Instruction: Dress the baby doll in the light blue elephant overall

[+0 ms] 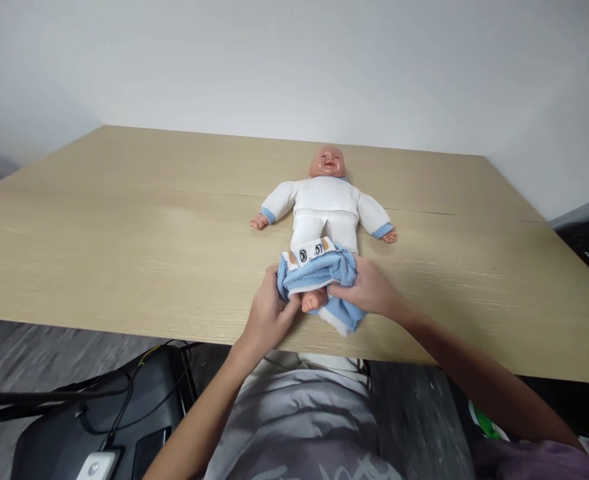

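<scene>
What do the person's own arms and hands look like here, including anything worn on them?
The left hand and right hand are ungloved, with no watch or bracelet visible. The forearms are bare. A purple sleeve shows on the right arm; the left sleeve is not in view.

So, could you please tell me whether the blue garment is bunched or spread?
Bunched: the blue garment is gathered in folds, one doll foot poking out.

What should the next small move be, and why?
One foot of the doll pokes out of the blue garment; the other is hidden. So the right hand should probably ease that foot through while the left hand steadies the garment.
</scene>
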A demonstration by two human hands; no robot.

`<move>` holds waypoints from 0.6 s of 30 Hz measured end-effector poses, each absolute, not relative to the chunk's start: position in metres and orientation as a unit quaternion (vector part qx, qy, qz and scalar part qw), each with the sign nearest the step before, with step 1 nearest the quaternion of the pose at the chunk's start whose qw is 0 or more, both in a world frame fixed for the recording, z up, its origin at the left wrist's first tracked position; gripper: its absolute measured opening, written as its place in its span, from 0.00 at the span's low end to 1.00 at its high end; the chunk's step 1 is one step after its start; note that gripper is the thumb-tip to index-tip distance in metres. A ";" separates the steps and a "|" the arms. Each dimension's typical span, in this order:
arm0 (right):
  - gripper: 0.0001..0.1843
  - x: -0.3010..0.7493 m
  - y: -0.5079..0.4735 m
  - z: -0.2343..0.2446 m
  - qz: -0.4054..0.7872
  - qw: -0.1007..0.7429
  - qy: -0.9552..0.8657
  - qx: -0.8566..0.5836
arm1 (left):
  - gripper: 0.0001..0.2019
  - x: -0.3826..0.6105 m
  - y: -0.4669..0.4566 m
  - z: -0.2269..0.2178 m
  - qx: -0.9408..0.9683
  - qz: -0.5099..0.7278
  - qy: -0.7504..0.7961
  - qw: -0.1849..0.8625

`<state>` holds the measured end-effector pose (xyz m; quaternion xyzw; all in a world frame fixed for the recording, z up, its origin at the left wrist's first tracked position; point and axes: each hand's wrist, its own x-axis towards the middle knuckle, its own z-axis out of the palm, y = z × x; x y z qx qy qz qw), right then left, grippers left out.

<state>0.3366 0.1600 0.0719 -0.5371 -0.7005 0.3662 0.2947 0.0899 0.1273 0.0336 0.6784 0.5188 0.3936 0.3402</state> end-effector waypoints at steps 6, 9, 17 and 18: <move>0.10 0.341 0.191 0.072 0.360 0.316 -0.732 -0.485 | 0.15 0.083 0.164 0.042 0.673 0.419 0.497 0.353; 0.22 0.347 0.199 0.070 0.389 0.321 -0.743 -0.440 | 0.15 0.076 0.177 0.050 0.688 0.413 0.468 0.370; 0.37 0.381 0.194 0.049 0.530 0.332 -0.667 -0.404 | 0.18 0.054 0.178 0.063 0.728 0.341 0.448 0.392; 0.34 0.385 0.193 0.048 0.555 0.332 -0.651 -0.397 | 0.20 0.051 0.178 0.062 0.734 0.334 0.442 0.393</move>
